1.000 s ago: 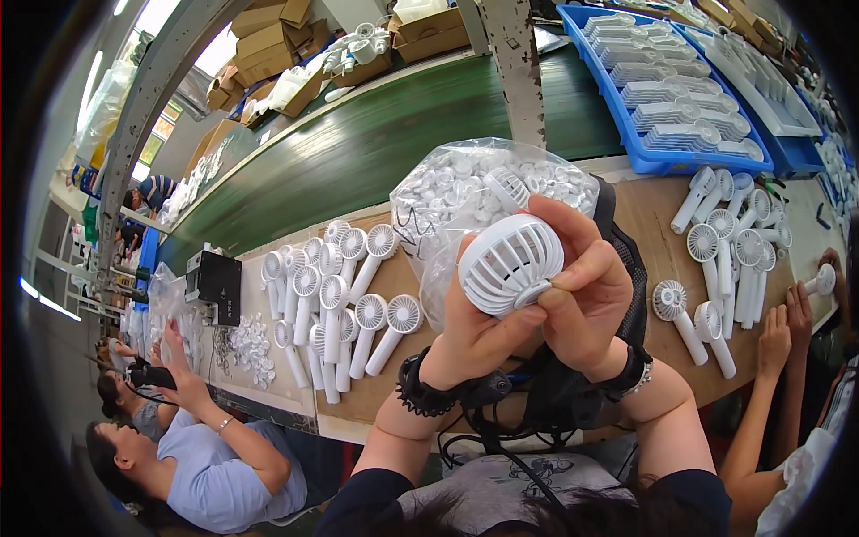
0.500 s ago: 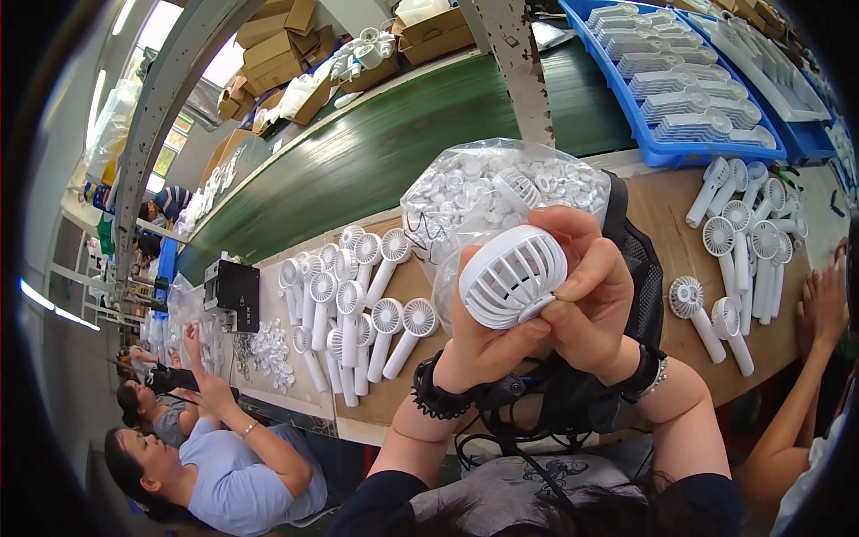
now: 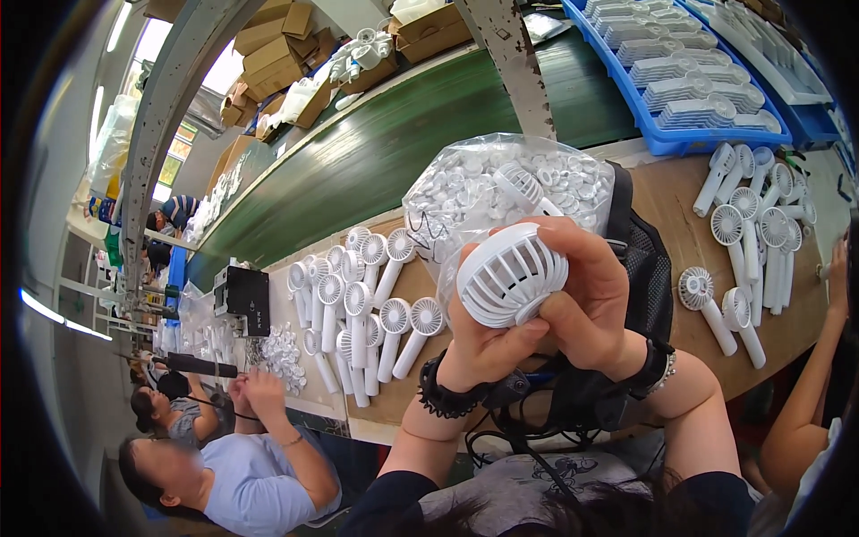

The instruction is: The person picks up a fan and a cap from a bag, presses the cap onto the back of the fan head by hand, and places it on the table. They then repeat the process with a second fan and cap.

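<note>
The round white fan (image 3: 512,276) hides most of the left hand's (image 3: 479,349) fingers, and what the right hand's (image 3: 591,309) thumb touches is hard to see. Both hands curl inward, holding the fan up near the clear bag (image 3: 422,204).

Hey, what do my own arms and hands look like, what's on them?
Your left hand and right hand are ungloved. Short dark fabric sleeves end above the elbows. A black ridged band circles the left wrist; the right has a black strap and a pale beaded bracelet.
</note>
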A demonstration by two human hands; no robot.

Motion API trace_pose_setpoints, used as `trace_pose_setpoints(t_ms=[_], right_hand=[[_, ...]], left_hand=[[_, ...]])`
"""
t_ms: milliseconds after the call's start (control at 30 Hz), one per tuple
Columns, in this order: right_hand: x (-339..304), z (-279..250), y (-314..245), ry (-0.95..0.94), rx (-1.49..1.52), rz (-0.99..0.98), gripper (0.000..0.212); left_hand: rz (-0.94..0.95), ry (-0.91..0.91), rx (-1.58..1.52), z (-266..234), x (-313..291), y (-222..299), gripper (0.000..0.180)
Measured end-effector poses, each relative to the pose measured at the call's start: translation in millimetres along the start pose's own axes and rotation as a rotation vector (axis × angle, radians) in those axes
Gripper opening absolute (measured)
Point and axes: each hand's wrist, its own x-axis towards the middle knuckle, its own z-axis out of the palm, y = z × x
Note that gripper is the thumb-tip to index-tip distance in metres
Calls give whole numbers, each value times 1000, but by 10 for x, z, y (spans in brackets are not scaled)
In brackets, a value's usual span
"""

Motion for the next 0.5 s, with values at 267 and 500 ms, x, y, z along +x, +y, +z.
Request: trace_pose_setpoints(t_ms=[267,500], right_hand=[[-29,10,26,7,-323,-121,48],[6,84,-26,123,-459,-169,44]], left_hand=[[-199,23,-23,-41,38,69,74],[-434,-6,-318,-122,8,27,75]])
